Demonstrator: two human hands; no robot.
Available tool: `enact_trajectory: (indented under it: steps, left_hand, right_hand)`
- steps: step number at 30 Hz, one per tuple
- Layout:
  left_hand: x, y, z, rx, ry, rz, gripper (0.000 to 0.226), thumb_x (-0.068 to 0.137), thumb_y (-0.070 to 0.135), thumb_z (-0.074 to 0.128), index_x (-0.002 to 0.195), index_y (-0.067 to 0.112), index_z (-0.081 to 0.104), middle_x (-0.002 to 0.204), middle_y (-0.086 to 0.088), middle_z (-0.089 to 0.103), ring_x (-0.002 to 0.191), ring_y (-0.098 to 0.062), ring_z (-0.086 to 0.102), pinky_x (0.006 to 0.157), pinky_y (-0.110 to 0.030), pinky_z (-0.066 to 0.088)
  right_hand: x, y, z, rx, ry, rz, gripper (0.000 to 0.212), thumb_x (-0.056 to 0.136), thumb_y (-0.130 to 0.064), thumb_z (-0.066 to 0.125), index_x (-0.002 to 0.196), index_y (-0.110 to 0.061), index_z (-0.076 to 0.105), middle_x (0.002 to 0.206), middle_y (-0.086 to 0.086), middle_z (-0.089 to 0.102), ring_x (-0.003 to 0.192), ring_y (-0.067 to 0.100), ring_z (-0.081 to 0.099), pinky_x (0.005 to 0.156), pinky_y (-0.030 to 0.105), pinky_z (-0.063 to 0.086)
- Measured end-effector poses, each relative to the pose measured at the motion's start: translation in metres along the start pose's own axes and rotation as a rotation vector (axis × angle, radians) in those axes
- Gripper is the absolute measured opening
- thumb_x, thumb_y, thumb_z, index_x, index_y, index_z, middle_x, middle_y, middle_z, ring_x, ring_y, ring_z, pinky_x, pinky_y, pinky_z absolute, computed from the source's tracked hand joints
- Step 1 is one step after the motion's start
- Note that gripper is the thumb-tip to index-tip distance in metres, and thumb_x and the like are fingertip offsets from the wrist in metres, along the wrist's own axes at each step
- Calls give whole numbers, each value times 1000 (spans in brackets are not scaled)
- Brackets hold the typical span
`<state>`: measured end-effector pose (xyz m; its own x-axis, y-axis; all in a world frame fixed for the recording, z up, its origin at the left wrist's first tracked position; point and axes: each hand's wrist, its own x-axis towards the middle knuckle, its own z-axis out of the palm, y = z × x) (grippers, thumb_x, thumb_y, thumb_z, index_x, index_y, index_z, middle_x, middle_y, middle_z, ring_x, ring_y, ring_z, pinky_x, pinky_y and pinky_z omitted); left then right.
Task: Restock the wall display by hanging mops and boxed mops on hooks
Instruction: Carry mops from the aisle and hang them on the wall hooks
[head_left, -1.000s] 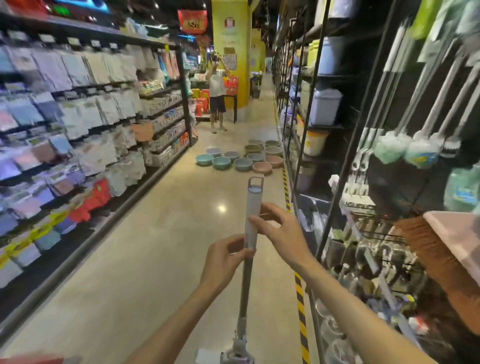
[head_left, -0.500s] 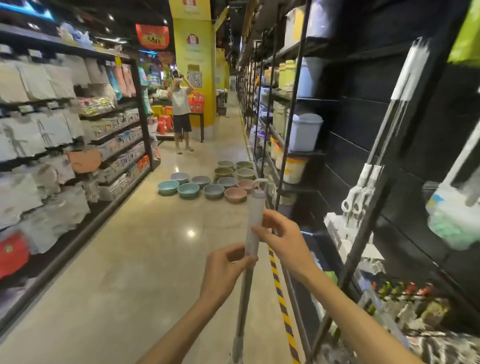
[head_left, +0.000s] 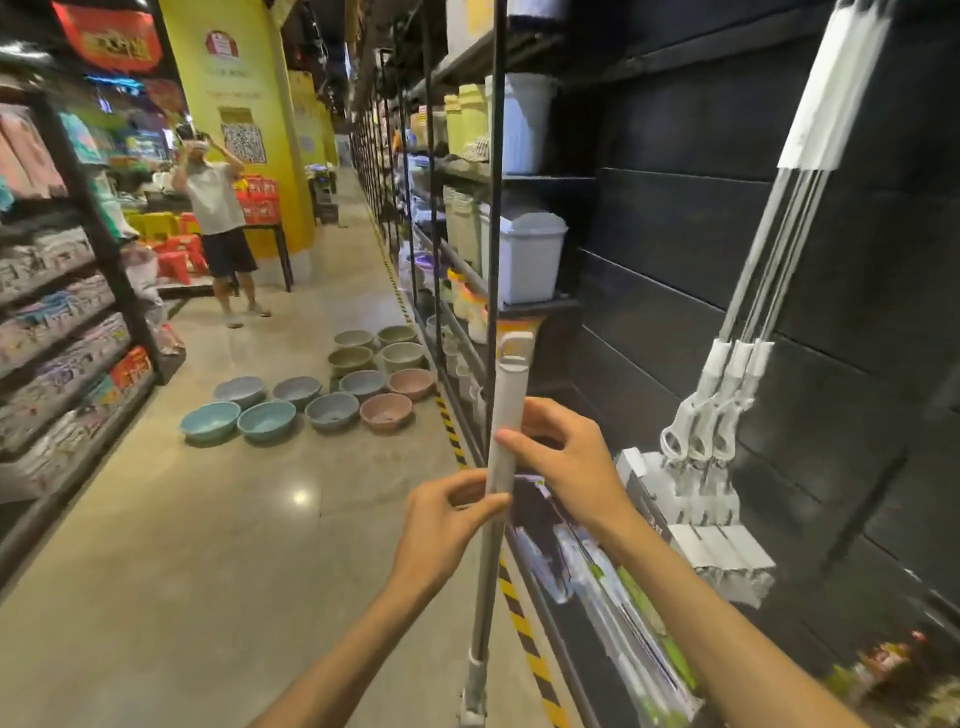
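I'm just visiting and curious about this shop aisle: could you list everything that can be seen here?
mop: one, white and grey handle, upright in the middle, held in both hands
hanging mops: about three, white and grey, on the black wall at the right
basins: about a dozen, blue, grey, pink and beige, on the floor ahead
bins: several, white and pale yellow, on the right-hand shelves
packaged goods: many, mixed colours, on the left shelves
pillar: one, yellow, far end of the aisle
other person: one, white top, dark shorts, standing by the pillar
left hand: grips the handle lower down
right hand: grips the handle higher up
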<state>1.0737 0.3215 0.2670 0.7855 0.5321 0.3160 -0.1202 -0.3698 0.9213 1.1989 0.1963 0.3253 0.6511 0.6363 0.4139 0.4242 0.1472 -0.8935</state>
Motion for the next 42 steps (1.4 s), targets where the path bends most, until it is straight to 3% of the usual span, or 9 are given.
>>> enact_trajectory:
  steps: [10, 17, 22, 34, 42]
  left_hand:
    - [222, -32, 35, -76, -221, 28, 29, 88, 27, 86, 116, 21, 82, 105, 7, 83, 101, -12, 79, 96, -41, 63]
    - [346, -46, 94, -184, -440, 55, 24, 86, 26, 86, 109, 28, 82, 100, 9, 84, 99, -12, 80, 89, -32, 64]
    - [424, -51, 131, -232, -602, 127, 27, 86, 27, 86, 112, 23, 83, 103, 8, 83, 100, -11, 79, 97, -42, 62]
    - [553, 14, 204, -374, -942, 372, 21, 86, 26, 86, 107, 29, 84, 102, 12, 83, 99, -9, 79, 96, -46, 62]
    - [581, 86, 234, -532, -991, 430, 19, 91, 27, 82, 110, 24, 84, 100, 12, 83, 98, -5, 78, 92, -41, 65]
  right_hand:
    - [171, 59, -56, -115, 232, -17, 34, 90, -23, 84, 122, -17, 76, 110, -9, 80, 101, 12, 75, 94, 38, 62]
    - [243, 91, -113, -246, 475, -2, 29, 90, -29, 83, 117, -18, 80, 106, -10, 80, 101, 16, 75, 92, 48, 63]
    - [286, 102, -145, -367, 622, 14, 23, 89, -28, 84, 110, -17, 81, 102, -8, 79, 95, 11, 74, 91, 45, 62]
    - [355, 52, -199, -584, 953, -48, 23, 91, -33, 81, 111, -21, 80, 107, -5, 79, 103, 23, 75, 87, 54, 64]
    - [390, -7, -233, -728, 1117, -186, 34, 87, -44, 76, 112, -21, 78, 107, -5, 79, 100, 20, 75, 72, 31, 65]
